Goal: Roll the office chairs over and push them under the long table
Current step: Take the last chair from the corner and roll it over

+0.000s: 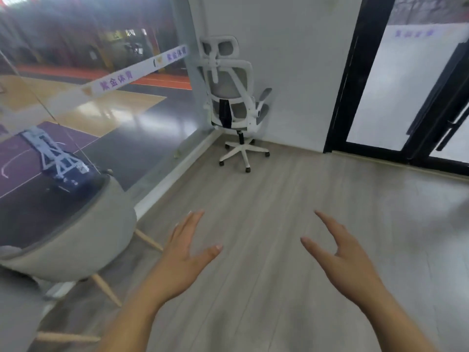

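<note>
Fingers [196, 217] of both the left hand [184, 252] and the right hand [341, 252] are spread and hold nothing, so this looks like the approach step: the white mesh-backed office chair [233, 97] on castors stands well ahead in the corner, its back toward the person, and its backrest needs gripping next.

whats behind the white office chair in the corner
The white office chair has a plain white wall behind it and a glass wall on its left. The chair's back hides the seat front and the corner floor directly behind the base.
</note>
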A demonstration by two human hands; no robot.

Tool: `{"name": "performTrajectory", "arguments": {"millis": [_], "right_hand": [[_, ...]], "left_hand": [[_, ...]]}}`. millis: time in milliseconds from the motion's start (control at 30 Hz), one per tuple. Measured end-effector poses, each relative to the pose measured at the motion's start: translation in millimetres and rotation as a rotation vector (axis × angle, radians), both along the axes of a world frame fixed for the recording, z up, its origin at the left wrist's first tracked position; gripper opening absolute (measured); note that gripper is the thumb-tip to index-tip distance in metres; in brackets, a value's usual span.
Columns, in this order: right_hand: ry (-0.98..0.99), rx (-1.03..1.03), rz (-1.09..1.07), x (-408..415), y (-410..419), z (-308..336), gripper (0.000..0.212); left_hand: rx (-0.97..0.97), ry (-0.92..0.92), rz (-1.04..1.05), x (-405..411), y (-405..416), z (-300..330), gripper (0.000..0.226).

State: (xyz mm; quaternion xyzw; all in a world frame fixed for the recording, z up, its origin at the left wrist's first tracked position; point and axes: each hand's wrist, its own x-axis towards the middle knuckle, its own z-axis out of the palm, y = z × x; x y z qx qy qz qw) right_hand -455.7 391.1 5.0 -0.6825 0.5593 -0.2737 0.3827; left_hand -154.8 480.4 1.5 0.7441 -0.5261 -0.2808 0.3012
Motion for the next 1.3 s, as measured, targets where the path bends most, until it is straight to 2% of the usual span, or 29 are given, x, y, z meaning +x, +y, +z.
{"name": "performTrajectory", "arguments": {"millis": [133, 233, 400, 533, 600, 700, 800, 867, 1067, 1233, 1300], "right_hand": [[0.036, -0.061, 0.148, 62.1, -120.9, -0.6, 0.068], [0.095, -0.092, 0.195, 106.9, -219.6, -1.5, 0.07], [0.163, -0.199, 0.21, 168.6, -378.0, 33.0, 0.068], [0.136, -0.23, 0.164, 200.8, -482.2, 53.2, 0.067], [0.127, -0.205, 0.147, 215.3, -527.2, 50.5, 0.071], [0.12, -0.153, 0.149, 243.6, -598.4, 38.2, 0.078], [0.139, -0.15, 0.202, 283.5, -684.4, 28.1, 0.071], [0.183, -0.189, 0.237, 312.1, -747.0, 25.5, 0.068], [0.164, -0.238, 0.318, 399.8, -928.9, 27.5, 0.068], [0.295, -0.298, 0.412, 489.4, -1049.3, 38.8, 0.07], [0.342, -0.328, 0.455, 524.4, -1086.8, 41.7, 0.071]], "left_hand": [[-0.01, 0.012, 0.081, 49.8, -88.1, -3.2, 0.081], [-0.032, 0.053, 0.098, 100.2, -170.4, -8.0, 0.086], [-0.073, -0.173, 0.077, 187.3, -323.1, 6.5, 0.1], [-0.091, -0.193, 0.044, 239.3, -442.3, 36.8, 0.096], [-0.07, -0.223, 0.016, 257.4, -497.7, 52.0, 0.09], [-0.047, -0.231, -0.024, 287.7, -574.2, 64.8, 0.094], [-0.063, -0.272, -0.014, 326.0, -649.6, 62.0, 0.091], [-0.039, -0.281, 0.005, 349.0, -697.7, 58.0, 0.08], [0.065, -0.337, 0.019, 413.3, -841.0, 61.9, 0.071], [0.054, -0.345, 0.065, 468.3, -935.1, 69.4, 0.086], [0.071, -0.314, 0.05, 492.2, -965.9, 60.2, 0.079]]}}
